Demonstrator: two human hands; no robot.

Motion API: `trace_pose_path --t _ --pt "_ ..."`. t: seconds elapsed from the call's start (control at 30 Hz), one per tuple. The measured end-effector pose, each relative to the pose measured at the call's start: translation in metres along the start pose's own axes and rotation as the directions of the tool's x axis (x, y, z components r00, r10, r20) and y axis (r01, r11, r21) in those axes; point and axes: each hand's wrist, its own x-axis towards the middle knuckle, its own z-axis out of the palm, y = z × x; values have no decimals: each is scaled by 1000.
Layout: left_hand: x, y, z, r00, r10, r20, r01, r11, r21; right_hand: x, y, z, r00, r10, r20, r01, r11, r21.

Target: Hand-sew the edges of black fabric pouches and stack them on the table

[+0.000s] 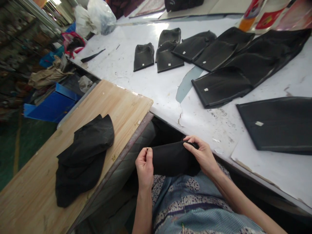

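Black, thin and pliable, a panel (172, 161) stretches between the person's two hands, above the lap and just off the near edge of a white-topped table (156, 89); the left hand (145, 165) pinches its upper left corner, thumb pressed against curled fingers; the right hand (203, 154) grips the upper right corner, thumb laid along the top edge and fingers bent behind it, so both sets of fingers are narrowed on the material; the panel's lower part hangs in front of patterned blue clothing (192, 204).

To the left, a pale wooden board (129, 96) meets the table's edge; on it lies a loose, overlapping pile of black pieces (84, 159), well apart from the left hand; across the table, folded black pieces (224, 84) lie in overlapping rows, several with a small white tag near one end; one large tagged piece (282, 126) lies nearer, to the right of the right hand; a grey patch (185, 86) shows in the tabletop between; farther off are a narrow black strip (93, 55), a clear plastic bag (101, 16) and, beyond the board, a blue box (52, 104).
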Motion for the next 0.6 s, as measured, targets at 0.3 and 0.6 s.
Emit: trace_pose_path --t 0.3,0.6 --pt "12 33 -29 914 212 345 -361 814 455 -2 -13 -4 993 -96 63 101 991 -84" --pt "2 60 8 664 323 675 -738 431 520 -7 -25 11 915 -298 273 335 937 -100"
